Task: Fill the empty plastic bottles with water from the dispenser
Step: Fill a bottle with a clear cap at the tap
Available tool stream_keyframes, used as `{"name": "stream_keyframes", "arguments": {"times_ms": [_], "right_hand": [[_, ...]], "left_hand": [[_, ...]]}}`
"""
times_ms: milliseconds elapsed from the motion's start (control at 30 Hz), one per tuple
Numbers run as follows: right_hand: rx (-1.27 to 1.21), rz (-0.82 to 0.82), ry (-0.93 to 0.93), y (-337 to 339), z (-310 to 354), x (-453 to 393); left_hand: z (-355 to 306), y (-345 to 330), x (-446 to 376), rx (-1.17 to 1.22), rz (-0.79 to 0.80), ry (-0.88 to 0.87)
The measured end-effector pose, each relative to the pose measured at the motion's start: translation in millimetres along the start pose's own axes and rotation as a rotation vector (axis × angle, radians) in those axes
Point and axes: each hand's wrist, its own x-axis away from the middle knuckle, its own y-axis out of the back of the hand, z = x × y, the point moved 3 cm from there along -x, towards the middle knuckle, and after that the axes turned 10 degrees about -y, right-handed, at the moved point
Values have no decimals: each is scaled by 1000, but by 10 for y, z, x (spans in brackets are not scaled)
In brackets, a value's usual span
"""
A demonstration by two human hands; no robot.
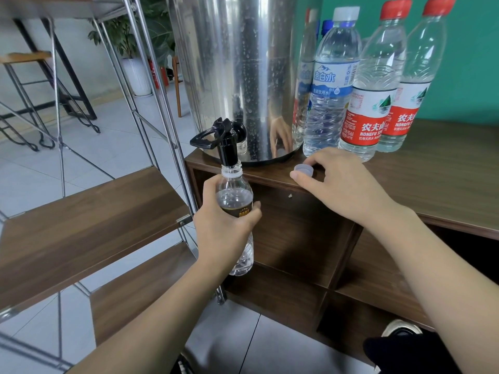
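A steel water dispenser [232,63] stands on the wooden cabinet top [445,168], its black tap [225,141] jutting over the front edge. My left hand [224,228] grips a clear plastic bottle [235,195] by its middle, holding its open neck up against the tap's spout. The bottle looks largely full of water. My right hand [340,184] rests on the cabinet top, thumb and fingers pinching a pale bottle cap [304,170].
Three capped bottles stand to the dispenser's right: a blue-labelled one [330,85] and two red-labelled ones [372,93]. Open cabinet shelves [297,238] lie below. A metal-framed wooden shelf rack [89,225] stands at left over tiled floor.
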Motion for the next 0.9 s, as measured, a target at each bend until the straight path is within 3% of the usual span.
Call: {"name": "stream_keyframes", "arguments": {"times_ms": [900], "right_hand": [[2, 1, -2, -6, 13, 8]], "left_hand": [[5, 1, -1, 11, 0, 6]]}}
